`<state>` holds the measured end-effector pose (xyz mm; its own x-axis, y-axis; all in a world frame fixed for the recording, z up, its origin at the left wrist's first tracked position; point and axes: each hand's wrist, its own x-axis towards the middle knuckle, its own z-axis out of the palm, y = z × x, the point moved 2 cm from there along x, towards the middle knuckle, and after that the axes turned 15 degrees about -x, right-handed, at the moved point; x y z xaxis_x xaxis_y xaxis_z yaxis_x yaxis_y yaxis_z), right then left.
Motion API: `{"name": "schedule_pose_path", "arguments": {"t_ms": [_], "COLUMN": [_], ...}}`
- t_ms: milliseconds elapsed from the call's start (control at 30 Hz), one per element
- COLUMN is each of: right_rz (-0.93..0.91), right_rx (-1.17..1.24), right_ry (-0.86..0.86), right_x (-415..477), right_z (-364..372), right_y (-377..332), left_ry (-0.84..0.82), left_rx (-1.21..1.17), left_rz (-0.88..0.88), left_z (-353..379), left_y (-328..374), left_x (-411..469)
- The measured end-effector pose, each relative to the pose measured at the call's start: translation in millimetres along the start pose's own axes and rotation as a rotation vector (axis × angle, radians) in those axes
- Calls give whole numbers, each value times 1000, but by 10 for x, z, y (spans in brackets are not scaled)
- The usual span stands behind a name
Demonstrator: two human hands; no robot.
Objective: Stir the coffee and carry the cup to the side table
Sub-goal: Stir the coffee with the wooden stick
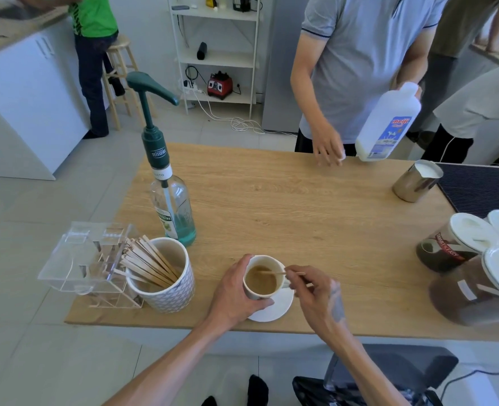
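A white cup (255, 293) of light brown coffee (260, 279) stands on a white saucer (274, 310) near the front edge of the wooden table (301, 206). My left hand (235, 297) wraps around the cup's left side. My right hand (312, 297) pinches a thin wooden stir stick (273, 272) whose tip lies in the coffee.
A patterned mug of wooden stirrers (161, 273) and a clear plastic box (87, 262) stand left of the cup, with a pump syrup bottle (172, 200) behind. Coffee jars (462, 247) sit at right. A steel milk jug (416, 183) stands far right. A person across holds a milk bottle (387, 124). A chair (389, 367) is below right.
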<state>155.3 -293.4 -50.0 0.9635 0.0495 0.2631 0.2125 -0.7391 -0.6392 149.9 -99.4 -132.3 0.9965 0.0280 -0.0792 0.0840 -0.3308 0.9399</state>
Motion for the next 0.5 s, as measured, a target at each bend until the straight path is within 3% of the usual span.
{"name": "schedule_pose_path", "arguments": {"t_ms": [100, 233, 400, 500], "right_rz": [14, 70, 33, 94], "right_rx": [18, -61, 38, -20], "right_ry": [-69, 101, -104, 9], "right_x": [-8, 62, -15, 15], "right_z": [-47, -97, -11, -100], "right_y": [34, 82, -15, 102], "left_ry": [-2, 1, 7, 9], "left_rx": [-4, -5, -3, 16], "left_rz": [7, 14, 29, 29], "left_z": [5, -2, -7, -5], "left_y": [14, 17, 38, 39], "left_x": [-4, -1, 7, 8]}}
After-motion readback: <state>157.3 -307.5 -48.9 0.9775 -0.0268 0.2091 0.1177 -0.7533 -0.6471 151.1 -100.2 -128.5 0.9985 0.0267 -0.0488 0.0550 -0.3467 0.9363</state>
